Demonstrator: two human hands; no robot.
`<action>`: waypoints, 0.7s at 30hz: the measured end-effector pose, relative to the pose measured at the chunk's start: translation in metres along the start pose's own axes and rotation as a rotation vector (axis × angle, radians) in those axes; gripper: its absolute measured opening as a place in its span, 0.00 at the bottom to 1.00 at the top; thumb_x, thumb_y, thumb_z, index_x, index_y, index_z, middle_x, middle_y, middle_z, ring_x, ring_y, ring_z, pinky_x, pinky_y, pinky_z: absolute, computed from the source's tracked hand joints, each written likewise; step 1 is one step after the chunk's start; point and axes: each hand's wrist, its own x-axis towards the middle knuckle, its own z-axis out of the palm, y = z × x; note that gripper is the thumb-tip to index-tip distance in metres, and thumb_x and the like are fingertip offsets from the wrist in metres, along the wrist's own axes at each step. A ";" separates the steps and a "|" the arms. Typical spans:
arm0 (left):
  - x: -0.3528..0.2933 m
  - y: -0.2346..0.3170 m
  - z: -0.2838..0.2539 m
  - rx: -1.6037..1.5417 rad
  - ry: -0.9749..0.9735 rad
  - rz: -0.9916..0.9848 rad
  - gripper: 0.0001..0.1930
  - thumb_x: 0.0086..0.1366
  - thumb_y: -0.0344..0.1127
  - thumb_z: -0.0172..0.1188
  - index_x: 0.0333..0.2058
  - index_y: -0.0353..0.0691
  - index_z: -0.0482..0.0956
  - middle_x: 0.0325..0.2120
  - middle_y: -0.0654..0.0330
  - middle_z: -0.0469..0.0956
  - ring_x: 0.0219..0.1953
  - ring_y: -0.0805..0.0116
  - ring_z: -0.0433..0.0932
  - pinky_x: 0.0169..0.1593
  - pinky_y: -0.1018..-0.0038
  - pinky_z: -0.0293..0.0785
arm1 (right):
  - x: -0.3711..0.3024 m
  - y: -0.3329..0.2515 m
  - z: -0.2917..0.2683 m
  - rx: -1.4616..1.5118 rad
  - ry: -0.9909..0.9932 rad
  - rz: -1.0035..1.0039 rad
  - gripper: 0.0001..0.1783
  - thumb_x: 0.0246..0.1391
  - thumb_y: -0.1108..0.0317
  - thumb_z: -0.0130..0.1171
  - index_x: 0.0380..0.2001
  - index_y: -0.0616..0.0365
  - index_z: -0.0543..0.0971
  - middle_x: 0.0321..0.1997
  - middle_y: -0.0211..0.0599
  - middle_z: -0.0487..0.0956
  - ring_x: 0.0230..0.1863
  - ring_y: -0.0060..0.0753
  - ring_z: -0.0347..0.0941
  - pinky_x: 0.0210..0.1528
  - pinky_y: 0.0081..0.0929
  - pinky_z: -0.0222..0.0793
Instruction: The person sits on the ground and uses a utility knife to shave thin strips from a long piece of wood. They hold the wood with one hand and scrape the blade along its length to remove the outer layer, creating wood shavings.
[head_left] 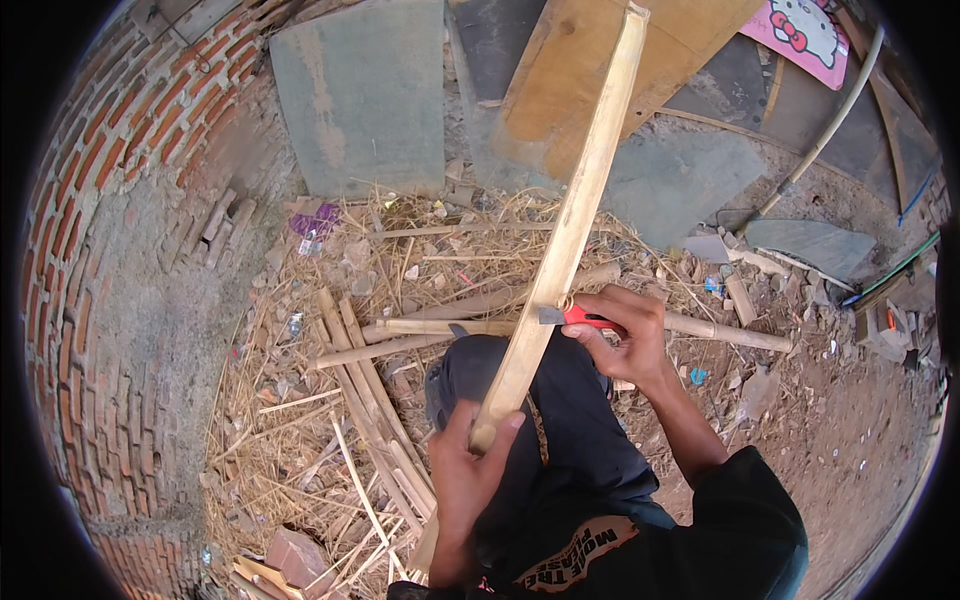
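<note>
A long pale wood strip [578, 210] leans up and away from the left hand [468, 470], which pinches its low end. The right hand [632, 330] squeezes a red knife [592, 318], blade on the strip. Sticks [368, 405] lie left of both hands.

You see through one fisheye view, from the left camera on your head, looking steeply down and forward over your lap. Take the pale strip [575, 200] as landmark: its near end lies close below your lens, with your legs [585, 410] beneath, and its length runs away toward the top edge. The view reaches wide: left of the strip, the brick wall [110, 260] bows along the round rim; flat panels [360, 100] show past its far half; brown earth [820, 450] spreads to its right.
</note>
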 end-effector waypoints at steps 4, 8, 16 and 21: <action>-0.002 -0.004 -0.001 -0.019 -0.003 -0.009 0.11 0.69 0.34 0.74 0.35 0.35 0.81 0.20 0.71 0.75 0.24 0.87 0.67 0.26 0.80 0.59 | 0.001 0.001 0.000 -0.016 0.000 -0.007 0.15 0.50 0.66 0.80 0.40 0.59 0.90 0.29 0.40 0.86 0.26 0.35 0.83 0.28 0.28 0.75; -0.010 -0.011 -0.007 0.032 -0.023 -0.035 0.11 0.69 0.34 0.74 0.35 0.35 0.81 0.20 0.71 0.76 0.24 0.86 0.67 0.26 0.80 0.59 | 0.015 0.031 -0.009 -0.048 0.111 0.017 0.14 0.52 0.67 0.79 0.41 0.61 0.90 0.31 0.41 0.87 0.27 0.36 0.84 0.30 0.27 0.77; -0.025 -0.028 -0.015 0.034 -0.049 -0.097 0.12 0.69 0.36 0.74 0.35 0.35 0.81 0.19 0.71 0.75 0.23 0.86 0.67 0.26 0.80 0.58 | 0.041 0.065 -0.023 -0.057 0.105 0.122 0.13 0.56 0.66 0.76 0.42 0.63 0.90 0.33 0.44 0.88 0.29 0.34 0.83 0.33 0.27 0.77; -0.039 -0.034 -0.022 0.095 -0.060 -0.154 0.17 0.67 0.42 0.76 0.33 0.34 0.80 0.15 0.56 0.77 0.18 0.76 0.73 0.24 0.73 0.67 | 0.067 0.098 -0.035 -0.094 0.178 0.173 0.15 0.59 0.64 0.75 0.43 0.64 0.90 0.39 0.49 0.90 0.38 0.35 0.88 0.44 0.30 0.81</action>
